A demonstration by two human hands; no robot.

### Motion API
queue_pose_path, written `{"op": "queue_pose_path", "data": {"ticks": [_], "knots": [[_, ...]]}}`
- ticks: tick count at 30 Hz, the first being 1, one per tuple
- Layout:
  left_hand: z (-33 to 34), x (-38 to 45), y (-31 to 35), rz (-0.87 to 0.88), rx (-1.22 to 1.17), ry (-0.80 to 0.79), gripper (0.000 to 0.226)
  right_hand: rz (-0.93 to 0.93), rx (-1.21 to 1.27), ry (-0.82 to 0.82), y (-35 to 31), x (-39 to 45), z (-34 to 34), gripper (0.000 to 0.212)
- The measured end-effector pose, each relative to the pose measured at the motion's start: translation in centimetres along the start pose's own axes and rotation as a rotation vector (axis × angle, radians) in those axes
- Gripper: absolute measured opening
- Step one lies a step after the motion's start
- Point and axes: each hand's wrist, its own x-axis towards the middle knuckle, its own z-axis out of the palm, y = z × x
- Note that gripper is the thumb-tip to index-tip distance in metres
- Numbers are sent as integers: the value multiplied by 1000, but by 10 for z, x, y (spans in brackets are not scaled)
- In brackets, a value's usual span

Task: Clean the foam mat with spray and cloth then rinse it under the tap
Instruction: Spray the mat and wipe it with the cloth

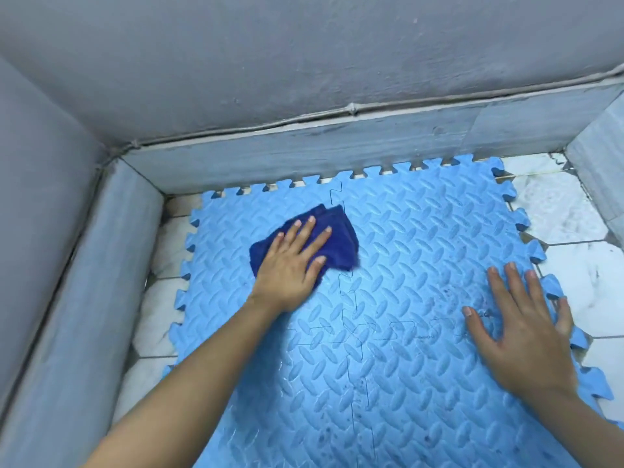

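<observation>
No brand, label or writing legible anywhere. Light blue foam mat (405,248) flat on a white marbled tile floor (567,211), built from interlocking pieces with jigsaw seams crossing near the middle, surface embossed in a raised oval tread pattern, outer edges toothed. Wet sheen low on the mat, dark specks scattered toward the near and right parts. Dark blue cloth (337,231), soft and bunched, on the far left piece of the mat, touching the vertical seam. Left hand (290,261) flat on top of the cloth, fingers spread, palm pressing down, nothing pinched. Right hand (526,336) flat on the bare mat near its right toothed edge, fingers splayed and apart, holding nothing. Far edge of the mat tight against a grey stone skirting (320,153); the same skirting along the left with a narrow strip of tile between. Rough grey plastered wall (304,55) above. More open tile on the right, beyond the mat's teeth.
</observation>
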Motion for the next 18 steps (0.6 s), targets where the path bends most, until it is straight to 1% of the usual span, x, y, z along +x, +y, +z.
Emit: {"op": "queue_pose_path", "data": {"ticks": [1,3,4,5,6,9,11,13,15,17,18], "knots": [[-6,19,-29,-169,-14,53,54,2,0,3,1,0,0,75],[-16,45,-78,-517,-70,62,55,4,-15,6,1,-1,2,75],[-18,48,-88,-601,-68,45,56,5,-22,5,1,-1,2,75],[-16,45,-88,-602,-58,38,57,6,-31,4,2,-1,2,75],[-14,35,-81,-555,-69,35,56,3,-36,2,2,0,2,74],[-2,-34,-29,-302,-94,24,56,0,-47,-1,4,0,1,74],[5,-96,18,-126,-92,-34,55,-7,-59,-4,3,1,2,73],[15,-141,58,25,-55,-74,54,-13,-66,4,4,1,2,73],[21,-141,74,80,-15,-69,55,-26,-79,14,5,0,4,73],[22,-104,72,55,23,-25,58,-34,-86,25,5,0,6,73],[23,-80,67,12,26,-5,60,-36,-101,31,4,0,7,72]]}}
